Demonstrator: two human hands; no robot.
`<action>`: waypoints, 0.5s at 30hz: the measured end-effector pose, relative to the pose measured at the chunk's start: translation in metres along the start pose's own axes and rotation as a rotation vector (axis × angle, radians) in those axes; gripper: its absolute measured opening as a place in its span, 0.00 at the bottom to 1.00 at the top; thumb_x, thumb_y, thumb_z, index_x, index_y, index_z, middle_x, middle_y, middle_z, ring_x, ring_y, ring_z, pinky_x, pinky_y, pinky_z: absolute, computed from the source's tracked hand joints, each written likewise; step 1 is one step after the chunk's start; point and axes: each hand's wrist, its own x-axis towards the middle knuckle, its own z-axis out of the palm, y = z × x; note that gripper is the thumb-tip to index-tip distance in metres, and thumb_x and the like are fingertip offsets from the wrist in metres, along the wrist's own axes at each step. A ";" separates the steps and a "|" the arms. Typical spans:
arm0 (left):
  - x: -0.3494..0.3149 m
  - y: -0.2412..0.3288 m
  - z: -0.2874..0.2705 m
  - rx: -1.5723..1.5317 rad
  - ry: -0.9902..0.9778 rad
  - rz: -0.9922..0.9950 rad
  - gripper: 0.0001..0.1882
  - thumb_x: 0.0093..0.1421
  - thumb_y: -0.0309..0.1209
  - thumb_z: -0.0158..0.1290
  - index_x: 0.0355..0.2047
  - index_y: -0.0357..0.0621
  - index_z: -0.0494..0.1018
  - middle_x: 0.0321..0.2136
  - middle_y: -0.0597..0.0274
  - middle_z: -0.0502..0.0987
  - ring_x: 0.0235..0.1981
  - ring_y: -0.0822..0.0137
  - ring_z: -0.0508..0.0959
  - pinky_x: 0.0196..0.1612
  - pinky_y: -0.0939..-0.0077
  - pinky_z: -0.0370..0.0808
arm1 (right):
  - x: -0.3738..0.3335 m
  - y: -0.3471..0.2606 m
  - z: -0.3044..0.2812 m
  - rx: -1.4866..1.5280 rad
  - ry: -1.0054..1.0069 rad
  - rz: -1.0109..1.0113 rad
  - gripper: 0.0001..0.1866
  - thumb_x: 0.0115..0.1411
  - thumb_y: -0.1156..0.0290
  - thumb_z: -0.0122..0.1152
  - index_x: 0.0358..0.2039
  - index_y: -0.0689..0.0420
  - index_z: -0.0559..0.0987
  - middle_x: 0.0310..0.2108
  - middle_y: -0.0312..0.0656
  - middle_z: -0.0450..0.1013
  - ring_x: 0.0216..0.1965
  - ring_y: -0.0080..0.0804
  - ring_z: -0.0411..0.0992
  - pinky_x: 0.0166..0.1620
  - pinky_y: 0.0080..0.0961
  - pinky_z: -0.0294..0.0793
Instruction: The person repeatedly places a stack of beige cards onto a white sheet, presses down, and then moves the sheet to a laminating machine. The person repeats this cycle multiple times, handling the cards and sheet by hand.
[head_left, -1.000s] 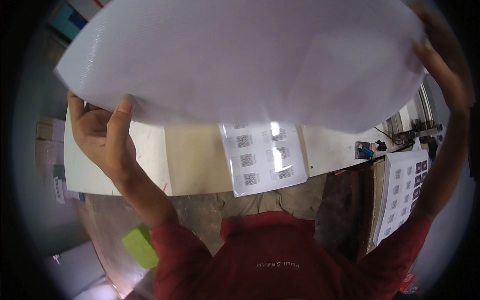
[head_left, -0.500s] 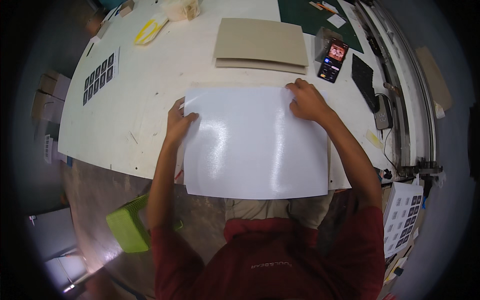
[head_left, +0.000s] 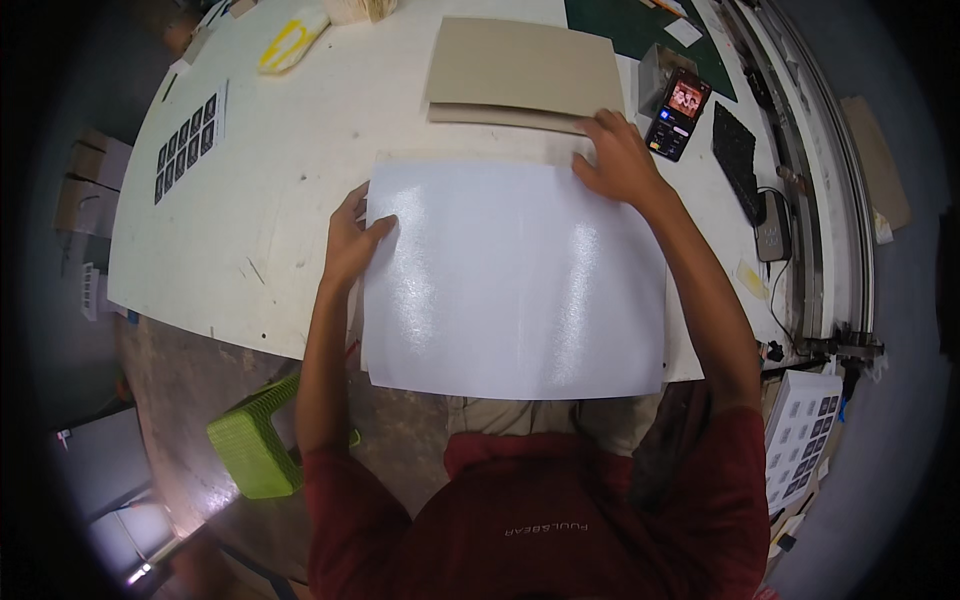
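Note:
A large glossy white sheet point(head_left: 495, 280) lies in front of me, its near edge hanging past the table edge. My left hand point(head_left: 350, 238) pinches its left side, thumb on top and fingers mostly hidden beyond the edge. At the sheet's far right corner, my right hand point(head_left: 622, 165) has thumb and fingers apart. Its thumb is by the sheet's far edge, while the fingertips reach the near right corner of a folded beige board point(head_left: 525, 70). Whether those fingertips press on the board, I cannot tell. Paler material shows slightly past the sheet's far edge.
On the white table point(head_left: 270, 190), a phone point(head_left: 678, 115) leans against a clear box, near a black strip point(head_left: 736, 160) and a small grey device point(head_left: 772, 228). A metal rail point(head_left: 800, 180) runs along the right. A printed sheet point(head_left: 190, 145) lies left; a green stool point(head_left: 255, 440) stands below.
My right hand has let go of the sheet's far edge and moved out to the beige board's corner. The left hand keeps its hold; the view has shifted slightly.

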 end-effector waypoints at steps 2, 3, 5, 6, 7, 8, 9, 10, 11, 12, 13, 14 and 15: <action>0.003 -0.001 -0.005 -0.010 -0.007 -0.037 0.33 0.56 0.23 0.60 0.63 0.32 0.65 0.54 0.46 0.75 0.46 0.61 0.79 0.48 0.69 0.76 | 0.027 0.005 0.009 -0.060 0.044 -0.019 0.26 0.50 0.66 0.68 0.51 0.61 0.77 0.44 0.53 0.73 0.52 0.46 0.70 0.54 0.43 0.68; 0.002 -0.004 -0.006 0.076 0.064 0.050 0.33 0.57 0.25 0.61 0.63 0.33 0.65 0.55 0.47 0.74 0.48 0.60 0.78 0.49 0.68 0.76 | 0.038 0.008 0.012 -0.090 0.066 -0.028 0.28 0.51 0.65 0.69 0.52 0.61 0.76 0.45 0.53 0.73 0.52 0.46 0.70 0.54 0.43 0.68; -0.003 -0.011 -0.009 0.239 0.213 0.220 0.32 0.58 0.27 0.62 0.63 0.36 0.66 0.58 0.49 0.72 0.52 0.58 0.77 0.51 0.65 0.76 | 0.052 0.015 0.021 -0.136 0.029 0.004 0.28 0.52 0.65 0.69 0.53 0.60 0.74 0.44 0.52 0.73 0.52 0.47 0.70 0.54 0.45 0.68; -0.006 -0.009 -0.009 0.256 0.206 0.254 0.32 0.59 0.28 0.62 0.63 0.37 0.66 0.58 0.49 0.72 0.53 0.57 0.76 0.52 0.64 0.76 | 0.056 0.020 0.023 -0.162 0.009 0.022 0.28 0.52 0.65 0.70 0.53 0.60 0.73 0.44 0.52 0.73 0.51 0.47 0.70 0.54 0.45 0.67; -0.013 -0.005 -0.013 0.276 0.208 0.280 0.32 0.59 0.29 0.63 0.62 0.37 0.67 0.58 0.50 0.72 0.55 0.57 0.75 0.53 0.64 0.75 | 0.060 0.021 0.023 -0.168 -0.028 0.006 0.27 0.54 0.66 0.68 0.52 0.59 0.72 0.44 0.51 0.73 0.51 0.47 0.71 0.53 0.46 0.68; -0.019 -0.001 -0.016 0.295 0.206 0.307 0.31 0.59 0.29 0.63 0.62 0.38 0.67 0.59 0.50 0.72 0.57 0.56 0.74 0.53 0.63 0.75 | 0.062 0.025 0.020 -0.176 -0.065 -0.006 0.25 0.55 0.67 0.67 0.52 0.59 0.72 0.44 0.51 0.73 0.50 0.48 0.71 0.53 0.46 0.68; -0.025 0.003 -0.017 0.293 0.180 0.332 0.31 0.59 0.29 0.63 0.61 0.38 0.68 0.58 0.51 0.72 0.57 0.56 0.74 0.54 0.63 0.75 | 0.062 0.029 0.017 -0.186 -0.101 -0.015 0.23 0.57 0.67 0.66 0.51 0.59 0.71 0.44 0.50 0.73 0.49 0.48 0.71 0.52 0.46 0.69; -0.035 0.006 -0.017 0.293 0.162 0.349 0.31 0.58 0.29 0.63 0.61 0.37 0.68 0.58 0.51 0.72 0.57 0.56 0.74 0.54 0.62 0.74 | 0.061 0.029 0.015 -0.225 -0.068 -0.050 0.22 0.57 0.69 0.64 0.50 0.59 0.71 0.43 0.50 0.73 0.48 0.47 0.72 0.51 0.46 0.70; -0.041 0.009 -0.014 0.293 0.139 0.367 0.30 0.58 0.29 0.63 0.60 0.37 0.68 0.57 0.51 0.73 0.57 0.56 0.74 0.55 0.62 0.74 | 0.057 0.031 0.011 -0.267 -0.035 -0.081 0.20 0.57 0.71 0.63 0.50 0.60 0.71 0.43 0.50 0.73 0.47 0.47 0.72 0.50 0.45 0.70; -0.045 0.012 -0.009 0.277 0.121 0.392 0.30 0.58 0.29 0.63 0.60 0.37 0.69 0.57 0.51 0.73 0.57 0.56 0.74 0.55 0.61 0.74 | 0.053 0.036 0.005 -0.310 -0.001 -0.108 0.18 0.58 0.73 0.61 0.49 0.60 0.72 0.43 0.50 0.73 0.47 0.46 0.73 0.49 0.44 0.71; -0.051 0.017 -0.005 0.264 0.105 0.414 0.29 0.58 0.29 0.63 0.60 0.37 0.69 0.56 0.51 0.73 0.57 0.56 0.74 0.56 0.61 0.73 | 0.050 0.041 -0.005 -0.352 0.161 -0.200 0.18 0.57 0.76 0.58 0.49 0.59 0.72 0.42 0.48 0.73 0.46 0.45 0.73 0.46 0.42 0.75; -0.054 0.019 0.000 0.248 0.088 0.434 0.29 0.58 0.28 0.63 0.59 0.37 0.69 0.56 0.52 0.73 0.57 0.56 0.74 0.56 0.61 0.73 | 0.044 0.034 -0.023 -0.317 0.291 -0.188 0.18 0.55 0.78 0.58 0.47 0.59 0.73 0.42 0.47 0.73 0.45 0.46 0.73 0.45 0.41 0.76; -0.056 0.022 0.006 0.209 0.087 0.461 0.27 0.58 0.28 0.63 0.58 0.37 0.71 0.54 0.52 0.74 0.56 0.57 0.75 0.57 0.60 0.72 | 0.035 0.023 -0.047 -0.285 0.417 -0.174 0.18 0.53 0.80 0.58 0.46 0.58 0.75 0.42 0.47 0.74 0.44 0.46 0.74 0.44 0.39 0.78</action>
